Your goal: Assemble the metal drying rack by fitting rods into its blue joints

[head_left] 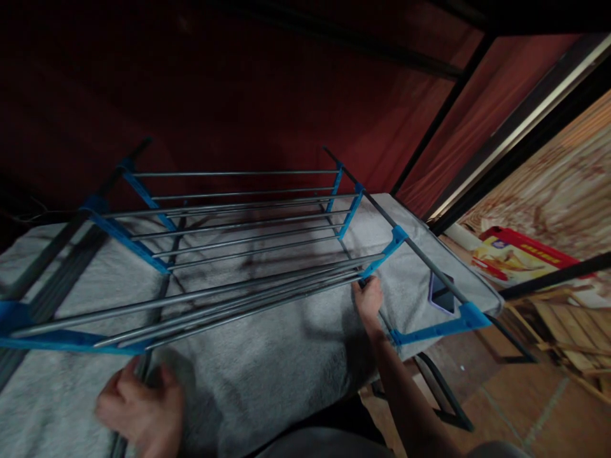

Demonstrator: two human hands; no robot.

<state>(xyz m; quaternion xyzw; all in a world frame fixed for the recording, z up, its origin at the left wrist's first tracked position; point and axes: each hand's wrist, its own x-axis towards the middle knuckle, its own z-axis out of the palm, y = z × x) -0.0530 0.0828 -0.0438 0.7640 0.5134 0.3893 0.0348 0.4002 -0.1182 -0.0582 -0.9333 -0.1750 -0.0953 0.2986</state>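
A metal rack [248, 254] with grey rods and blue plastic joints stands over a grey fabric shelf [267, 356]. My left hand [138, 407] is at the lower left, fingers curled round a dark upright bar near the rack's blue corner. My right hand [368, 299] reaches forward and grips the rack at a blue joint where the lower rods end. A phone [442, 294] lies on the fabric to the right of my right hand, under a grey bar.
A dark red fabric wall [238, 83] with black poles rises behind the rack. On the right, a red and yellow box [520, 257] sits by wooden slats [568, 337]. Tiled floor [515, 413] shows at lower right.
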